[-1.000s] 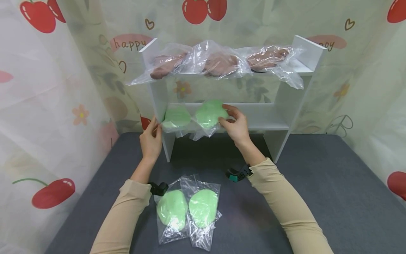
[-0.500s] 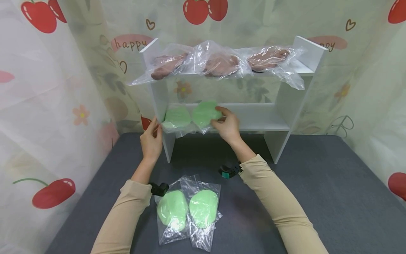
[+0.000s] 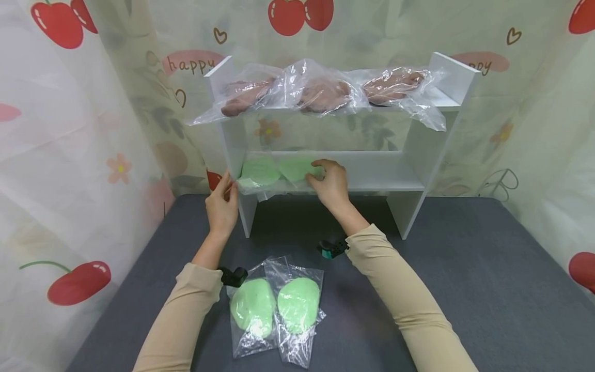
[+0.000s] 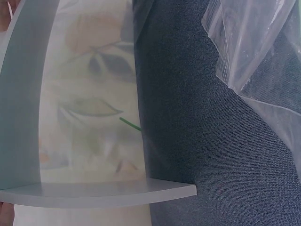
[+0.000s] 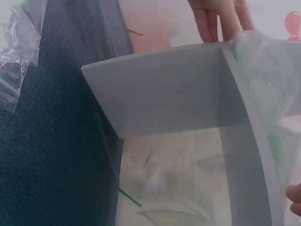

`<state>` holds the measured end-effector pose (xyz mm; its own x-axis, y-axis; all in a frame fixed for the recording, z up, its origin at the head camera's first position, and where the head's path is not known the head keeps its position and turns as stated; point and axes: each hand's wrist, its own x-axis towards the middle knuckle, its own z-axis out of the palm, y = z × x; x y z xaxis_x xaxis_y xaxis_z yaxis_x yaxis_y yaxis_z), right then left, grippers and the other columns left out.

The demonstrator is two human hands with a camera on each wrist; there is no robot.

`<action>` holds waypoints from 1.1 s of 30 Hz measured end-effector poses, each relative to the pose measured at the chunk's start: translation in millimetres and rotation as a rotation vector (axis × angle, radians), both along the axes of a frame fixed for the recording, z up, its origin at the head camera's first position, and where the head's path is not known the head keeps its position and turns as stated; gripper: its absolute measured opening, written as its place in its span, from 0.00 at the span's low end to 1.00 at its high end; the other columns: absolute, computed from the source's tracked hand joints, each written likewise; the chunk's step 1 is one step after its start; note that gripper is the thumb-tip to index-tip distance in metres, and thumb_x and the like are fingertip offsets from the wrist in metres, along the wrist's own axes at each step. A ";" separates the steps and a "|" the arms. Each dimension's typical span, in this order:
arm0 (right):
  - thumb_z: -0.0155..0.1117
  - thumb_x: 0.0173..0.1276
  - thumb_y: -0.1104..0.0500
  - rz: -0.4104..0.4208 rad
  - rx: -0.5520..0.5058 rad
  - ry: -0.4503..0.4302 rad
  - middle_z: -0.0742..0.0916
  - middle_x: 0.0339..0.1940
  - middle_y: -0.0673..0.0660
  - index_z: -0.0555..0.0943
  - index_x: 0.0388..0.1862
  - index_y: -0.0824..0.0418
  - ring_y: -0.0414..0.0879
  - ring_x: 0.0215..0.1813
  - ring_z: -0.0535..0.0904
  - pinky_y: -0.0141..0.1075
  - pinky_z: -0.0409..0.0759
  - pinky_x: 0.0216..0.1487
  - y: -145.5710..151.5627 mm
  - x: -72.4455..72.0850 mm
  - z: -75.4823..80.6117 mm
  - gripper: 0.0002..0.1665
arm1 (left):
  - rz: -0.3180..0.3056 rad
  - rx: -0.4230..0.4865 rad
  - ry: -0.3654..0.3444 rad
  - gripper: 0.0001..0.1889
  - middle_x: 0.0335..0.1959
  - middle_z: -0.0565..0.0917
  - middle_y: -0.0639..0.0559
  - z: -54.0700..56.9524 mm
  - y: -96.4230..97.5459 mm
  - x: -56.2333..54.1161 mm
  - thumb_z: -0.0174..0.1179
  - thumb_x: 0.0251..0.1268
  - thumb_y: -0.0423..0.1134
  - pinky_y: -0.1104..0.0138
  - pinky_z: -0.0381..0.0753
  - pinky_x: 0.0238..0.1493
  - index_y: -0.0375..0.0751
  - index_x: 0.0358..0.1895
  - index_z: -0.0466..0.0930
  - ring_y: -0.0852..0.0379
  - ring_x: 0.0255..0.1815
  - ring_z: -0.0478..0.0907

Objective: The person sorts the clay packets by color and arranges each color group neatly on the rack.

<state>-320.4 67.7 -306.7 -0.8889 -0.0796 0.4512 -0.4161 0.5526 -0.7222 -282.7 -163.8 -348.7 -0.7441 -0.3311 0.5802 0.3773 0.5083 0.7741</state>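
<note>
My right hand [image 3: 332,183] holds the right edge of a pale green rounded slab in a clear bag [image 3: 295,168] between thumb and fingers. This slab lies on the middle board of a white shelf unit [image 3: 388,173]. Another bagged green slab [image 3: 257,171] lies to its left, against the side panel. My left hand [image 3: 222,206] touches the front edge and outer face of the left side panel [image 5: 160,94], its fingers fairly straight in the right wrist view. Only a fingertip of it shows in the left wrist view.
Two more bagged green slabs [image 3: 298,305] lie side by side on the dark grey table [image 3: 465,268] between my forearms. Several bagged brown lumpy objects [image 3: 325,94] fill the top board, their plastic hanging over its front edge. A patterned curtain [image 3: 534,129] surrounds the table.
My right hand has moved left and slightly down with its green slab, which has gone from tilted up to lying flat beside the other. My left hand has stayed in place.
</note>
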 end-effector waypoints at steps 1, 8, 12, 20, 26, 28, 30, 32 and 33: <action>0.62 0.64 0.59 0.005 -0.010 -0.009 0.79 0.58 0.64 0.79 0.53 0.65 0.60 0.53 0.77 0.50 0.77 0.54 1.6 0.4 0.0 0.19 | 0.000 0.000 0.001 0.22 0.59 0.75 0.37 0.0 0.1 -0.1 0.52 0.68 0.32 0.53 0.81 0.50 0.40 0.65 0.69 0.42 0.53 0.80; 0.61 0.66 0.57 0.032 -0.071 -0.047 0.78 0.57 0.63 0.79 0.53 0.63 0.57 0.50 0.75 0.46 0.79 0.50 15.0 6.2 0.0 0.19 | 0.003 0.002 0.021 0.21 0.59 0.76 0.37 -1.3 -0.5 -2.2 0.52 0.68 0.31 0.53 0.81 0.50 0.40 0.64 0.70 0.42 0.53 0.80; 0.61 0.66 0.58 0.059 -0.082 -0.042 0.80 0.53 0.63 0.80 0.52 0.64 0.56 0.49 0.77 0.46 0.79 0.51 22.9 13.2 0.7 0.18 | 0.004 0.004 0.020 0.21 0.59 0.76 0.37 -2.1 -1.0 -2.6 0.52 0.68 0.31 0.53 0.81 0.50 0.40 0.64 0.70 0.42 0.53 0.80; 0.61 0.65 0.60 0.141 -0.067 -0.042 0.82 0.50 0.64 0.80 0.51 0.65 0.57 0.48 0.80 0.47 0.80 0.52 37.3 33.9 -5.9 0.17 | 0.009 0.006 0.012 0.21 0.59 0.76 0.37 -1.9 -0.6 -1.8 0.52 0.68 0.31 0.52 0.81 0.49 0.42 0.64 0.70 0.42 0.52 0.80; 0.62 0.65 0.58 0.196 -0.050 -0.092 0.83 0.50 0.61 0.80 0.53 0.62 0.53 0.46 0.81 0.43 0.81 0.48 46.7 53.1 -18.7 0.18 | 0.013 0.010 -0.005 0.22 0.59 0.75 0.37 -0.2 0.2 -0.4 0.52 0.68 0.32 0.52 0.81 0.49 0.41 0.65 0.69 0.42 0.52 0.80; 0.62 0.65 0.58 0.215 -0.032 -0.117 0.84 0.50 0.60 0.79 0.53 0.61 0.51 0.45 0.81 0.40 0.81 0.47 49.7 58.6 -25.4 0.17 | 0.011 0.011 -0.011 0.22 0.59 0.76 0.36 -0.1 0.0 -0.1 0.52 0.68 0.32 0.52 0.81 0.49 0.40 0.65 0.69 0.42 0.52 0.80; 0.62 0.65 0.58 0.238 -0.015 -0.144 0.84 0.49 0.59 0.79 0.53 0.59 0.50 0.44 0.81 0.38 0.80 0.46 52.3 63.7 -32.4 0.17 | 0.012 0.012 -0.018 0.22 0.57 0.77 0.35 -0.2 0.2 -0.1 0.52 0.68 0.32 0.52 0.81 0.49 0.40 0.65 0.69 0.41 0.52 0.80; 0.62 0.65 0.58 0.268 0.006 -0.163 0.84 0.49 0.59 0.79 0.54 0.59 0.49 0.44 0.81 0.37 0.80 0.45 54.5 68.4 -39.2 0.18 | 0.012 0.012 -0.018 0.22 0.56 0.78 0.34 -0.3 0.1 -0.2 0.52 0.68 0.32 0.52 0.81 0.49 0.40 0.65 0.69 0.41 0.52 0.81; 0.62 0.65 0.58 0.284 0.021 -0.177 0.84 0.49 0.59 0.78 0.54 0.58 0.49 0.44 0.81 0.37 0.80 0.44 55.4 70.9 -42.5 0.18 | 0.011 0.010 -0.015 0.22 0.56 0.78 0.34 -0.3 0.1 -0.4 0.52 0.68 0.32 0.52 0.81 0.49 0.40 0.65 0.69 0.41 0.51 0.81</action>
<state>-249.5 123.2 -349.2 -0.8942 -0.3433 0.2873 -0.4248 0.4482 -0.7865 -283.1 -163.8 -349.0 -0.7488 -0.3452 0.5658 0.3599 0.5050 0.7845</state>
